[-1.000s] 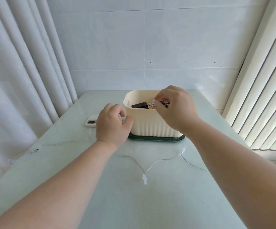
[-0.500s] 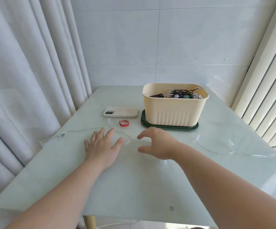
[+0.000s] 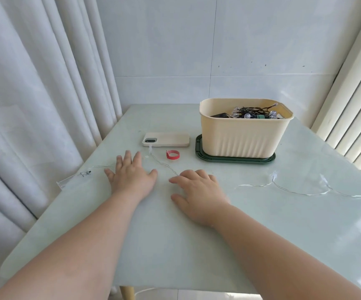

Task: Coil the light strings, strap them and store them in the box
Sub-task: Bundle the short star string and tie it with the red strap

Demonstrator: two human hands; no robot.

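We have both hands down on the pale worktop (image 3: 175,245), neither gripping anything. Our left hand (image 3: 132,176) lies flat with its fingers spread; our right hand (image 3: 199,191) rests with its fingers relaxed and lightly bent. The thin wire light string (image 3: 294,190) trails uncoiled across the worktop, passing between the hands and meeting our right fingertips. The red strap (image 3: 172,154) lies just beyond it, near the phone (image 3: 166,139). The cream box (image 3: 244,137) stands on a green tray (image 3: 235,159), with a dark light string (image 3: 253,113) already inside.
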